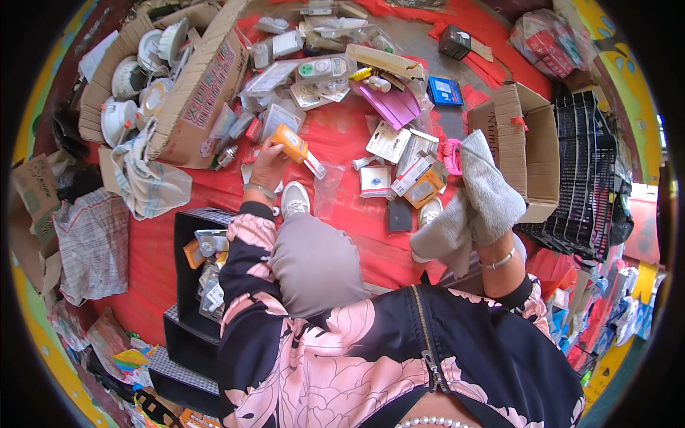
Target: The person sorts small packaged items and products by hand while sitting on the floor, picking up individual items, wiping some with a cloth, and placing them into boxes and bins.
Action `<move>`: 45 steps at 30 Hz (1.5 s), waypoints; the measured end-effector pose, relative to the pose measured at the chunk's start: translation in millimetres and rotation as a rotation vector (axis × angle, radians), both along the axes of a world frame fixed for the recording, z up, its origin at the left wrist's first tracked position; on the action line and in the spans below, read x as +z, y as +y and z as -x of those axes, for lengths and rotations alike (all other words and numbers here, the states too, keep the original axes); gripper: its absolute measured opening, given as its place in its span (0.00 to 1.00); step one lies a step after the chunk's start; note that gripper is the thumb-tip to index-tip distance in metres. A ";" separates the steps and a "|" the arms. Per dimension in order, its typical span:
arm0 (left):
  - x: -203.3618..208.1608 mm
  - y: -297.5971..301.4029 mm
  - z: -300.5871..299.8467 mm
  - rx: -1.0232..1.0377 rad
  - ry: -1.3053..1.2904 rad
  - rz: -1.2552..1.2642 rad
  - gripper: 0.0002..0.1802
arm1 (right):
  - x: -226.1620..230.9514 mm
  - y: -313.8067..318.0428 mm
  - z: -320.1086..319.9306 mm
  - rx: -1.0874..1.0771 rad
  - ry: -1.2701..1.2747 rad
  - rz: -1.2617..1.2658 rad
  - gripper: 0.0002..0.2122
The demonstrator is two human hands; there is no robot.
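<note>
A cardboard carton [205,100] of round white fixtures [118,123] sits upper left, a plaid bag [93,246] left, a black crate [581,167] right.

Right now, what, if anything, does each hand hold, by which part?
Left hand: orange box, by its left edge. Right hand: covered by grey cloth, grip hidden.

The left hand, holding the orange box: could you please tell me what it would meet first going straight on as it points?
Beyond the orange box in its grip, the left hand would probably meet the clear plastic package first, though depth is unclear.
</note>
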State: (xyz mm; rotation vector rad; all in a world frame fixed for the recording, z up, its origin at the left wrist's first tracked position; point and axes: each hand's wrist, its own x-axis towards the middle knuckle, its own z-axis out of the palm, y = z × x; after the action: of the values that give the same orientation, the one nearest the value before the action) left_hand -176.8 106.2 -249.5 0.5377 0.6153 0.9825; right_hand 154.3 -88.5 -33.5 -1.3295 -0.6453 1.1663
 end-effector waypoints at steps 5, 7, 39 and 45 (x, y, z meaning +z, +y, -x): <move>159.1 -40.3 -11.7 -0.149 -0.328 -0.021 0.32 | 13.3 3.7 -4.4 0.144 0.476 -0.077 0.14; 204.4 -55.6 -20.1 -0.171 -0.343 0.017 0.33 | 23.1 15.7 6.5 0.038 0.423 -0.074 0.17; 241.4 -123.3 -130.8 -0.208 -0.060 -0.093 0.26 | 6.2 90.7 -48.4 -0.462 0.382 -0.217 0.11; 253.9 -122.7 -147.7 0.369 1.330 -0.948 0.45 | 56.2 56.3 -12.5 -0.035 0.501 -0.358 0.15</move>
State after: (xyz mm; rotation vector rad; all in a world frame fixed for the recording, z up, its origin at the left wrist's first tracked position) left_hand -29.1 -16.5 4.4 2.0521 1.4464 1.1573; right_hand 166.7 -32.3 22.7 -0.7054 -0.4328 1.2263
